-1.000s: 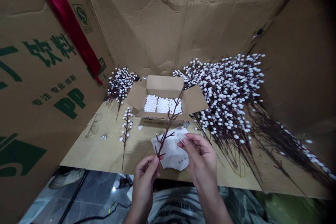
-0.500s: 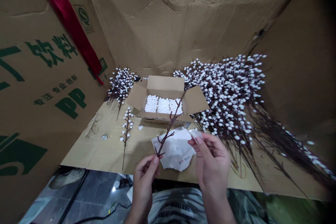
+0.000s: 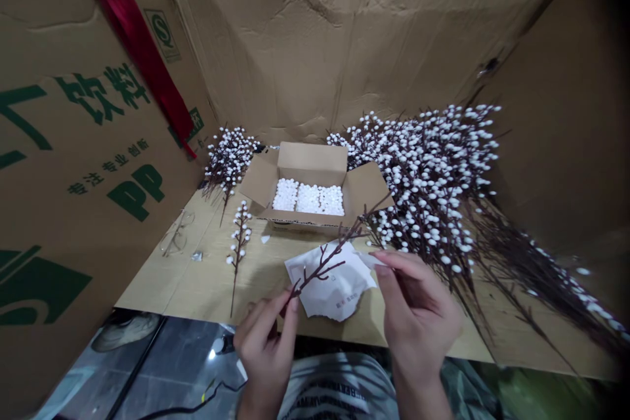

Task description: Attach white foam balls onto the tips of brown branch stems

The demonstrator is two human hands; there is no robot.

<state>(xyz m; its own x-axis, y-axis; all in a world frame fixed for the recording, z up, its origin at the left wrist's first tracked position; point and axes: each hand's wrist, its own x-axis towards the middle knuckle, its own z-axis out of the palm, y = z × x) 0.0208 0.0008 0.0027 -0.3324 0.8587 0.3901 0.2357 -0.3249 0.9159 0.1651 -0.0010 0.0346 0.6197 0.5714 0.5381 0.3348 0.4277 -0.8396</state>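
Pinched at its lower end, a bare brown artificial twig (image 3: 322, 269) is in my left hand (image 3: 270, 335). It slants up to the right, over a torn sheet of white paper (image 3: 339, 298) on the table. My right hand (image 3: 418, 308) pinches a small whitish scrap (image 3: 373, 258), perhaps paper or film, beside the sheet's right edge. Behind them stands an open cardboard box (image 3: 310, 222) holding white berry-like beads (image 3: 308, 199) in several sections. A single stem with white berries (image 3: 239, 239) lies left of the paper.
A large heap of white-berried stems (image 3: 418, 177) fills the right side, with bare stems (image 3: 512, 243) beyond. A smaller bunch (image 3: 229, 157) lies at the back left. Eyeglasses (image 3: 177, 236) rest near the left edge. Cardboard walls (image 3: 275, 52) surround the table (image 3: 197, 285); a red ribbon (image 3: 142, 52) hangs left.
The twig has tilted from fairly upright to a lower slant, its tip swinging right. My right hand has shifted right with the scrap, and my left hand has turned slightly.
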